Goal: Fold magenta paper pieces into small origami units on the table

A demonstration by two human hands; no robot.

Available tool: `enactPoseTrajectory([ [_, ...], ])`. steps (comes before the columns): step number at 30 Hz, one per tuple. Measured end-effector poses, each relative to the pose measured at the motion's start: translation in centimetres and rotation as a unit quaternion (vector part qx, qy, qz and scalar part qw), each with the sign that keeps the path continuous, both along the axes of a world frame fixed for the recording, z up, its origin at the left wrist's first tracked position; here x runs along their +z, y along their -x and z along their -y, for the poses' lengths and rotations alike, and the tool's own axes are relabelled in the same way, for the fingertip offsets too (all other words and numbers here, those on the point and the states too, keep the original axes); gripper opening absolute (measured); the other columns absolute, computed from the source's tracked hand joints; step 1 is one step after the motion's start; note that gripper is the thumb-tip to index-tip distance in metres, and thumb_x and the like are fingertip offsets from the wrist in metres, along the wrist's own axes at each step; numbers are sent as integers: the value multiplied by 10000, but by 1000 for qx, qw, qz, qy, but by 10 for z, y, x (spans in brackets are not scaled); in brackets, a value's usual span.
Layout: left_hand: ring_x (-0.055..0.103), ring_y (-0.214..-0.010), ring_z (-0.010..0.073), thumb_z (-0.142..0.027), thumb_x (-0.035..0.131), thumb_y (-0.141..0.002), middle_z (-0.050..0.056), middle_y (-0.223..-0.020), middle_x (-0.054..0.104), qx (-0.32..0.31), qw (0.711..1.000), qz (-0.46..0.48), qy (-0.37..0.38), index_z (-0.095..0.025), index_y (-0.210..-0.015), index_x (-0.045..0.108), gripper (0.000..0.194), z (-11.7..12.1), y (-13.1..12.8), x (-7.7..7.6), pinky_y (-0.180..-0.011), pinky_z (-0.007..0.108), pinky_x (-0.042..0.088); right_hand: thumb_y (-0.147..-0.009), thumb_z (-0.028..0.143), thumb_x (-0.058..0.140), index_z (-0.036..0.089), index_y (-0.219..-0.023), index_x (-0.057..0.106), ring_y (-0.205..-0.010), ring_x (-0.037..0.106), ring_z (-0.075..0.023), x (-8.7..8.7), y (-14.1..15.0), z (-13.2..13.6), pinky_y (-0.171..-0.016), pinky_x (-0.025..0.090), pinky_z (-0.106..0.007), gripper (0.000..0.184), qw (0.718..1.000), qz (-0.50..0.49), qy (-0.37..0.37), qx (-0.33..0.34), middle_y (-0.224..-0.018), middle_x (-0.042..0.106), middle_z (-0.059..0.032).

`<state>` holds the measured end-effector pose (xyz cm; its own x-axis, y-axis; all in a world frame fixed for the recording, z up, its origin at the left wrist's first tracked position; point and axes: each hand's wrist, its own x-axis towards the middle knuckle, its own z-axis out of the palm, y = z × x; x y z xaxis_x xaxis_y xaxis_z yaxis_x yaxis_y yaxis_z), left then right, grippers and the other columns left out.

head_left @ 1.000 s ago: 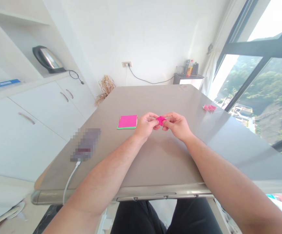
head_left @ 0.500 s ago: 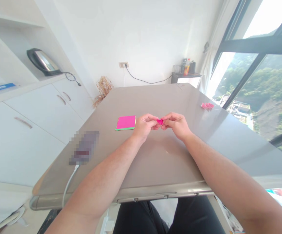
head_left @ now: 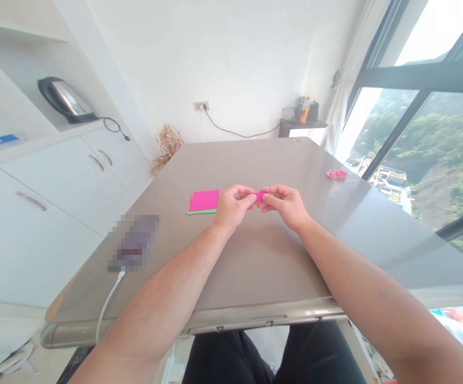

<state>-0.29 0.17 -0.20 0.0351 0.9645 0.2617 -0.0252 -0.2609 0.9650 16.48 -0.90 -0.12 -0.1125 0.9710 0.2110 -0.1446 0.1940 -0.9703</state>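
Note:
A small folded piece of bright pink paper (head_left: 259,197) is pinched between my two hands, a little above the table. My left hand (head_left: 234,205) grips its left end between thumb and fingers. The right end is in the thumb and fingers of my right hand (head_left: 286,204). Most of the paper's shape is hidden by the fingertips. Just left of my left hand lies a stack of coloured paper (head_left: 204,201), pink on top with a green edge showing below.
On the table (head_left: 247,160), pink folded paper pieces (head_left: 337,174) lie at the far right. A blurred phone-like object (head_left: 135,242) with a white cable (head_left: 109,298) lies at the left. A kettle (head_left: 67,100) stands on the left shelf, and a window is on the right.
The fingers have shifted on the pink paper, which now shows as a flatter strip between the thumbs. The whole view has moved slightly.

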Motion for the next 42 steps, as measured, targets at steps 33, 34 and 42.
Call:
enactPoseTrajectory([
  [33, 703, -793, 183, -302, 735, -765, 50, -855, 755, 24, 989, -113, -90, -202, -907, 723, 174, 1, 3, 0, -765, 331, 549, -720, 448, 811, 174, -840, 745, -695, 708, -191, 2, 1, 1, -718, 588, -371, 306, 998, 54, -4, -12, -755, 765, -70],
  [34, 703, -780, 183, -313, 739, -766, 50, -841, 755, 12, 990, -114, -86, -202, -906, 724, 179, 2, 2, 0, -749, 329, 547, -726, 450, 804, 176, -844, 749, -685, 701, -186, 2, 1, 1, -717, 586, -370, 303, 998, 61, -8, -12, -757, 763, -67],
  [42, 668, -726, 168, -326, 752, -756, 29, -775, 738, 2, 989, -120, -89, -196, -816, 718, 148, -3, 4, -3, -682, 303, 512, -757, 459, 772, 188, -799, 753, -675, 670, -174, 2, 1, 3, -691, 553, -338, 276, 989, 141, -31, -34, -740, 749, -52],
])
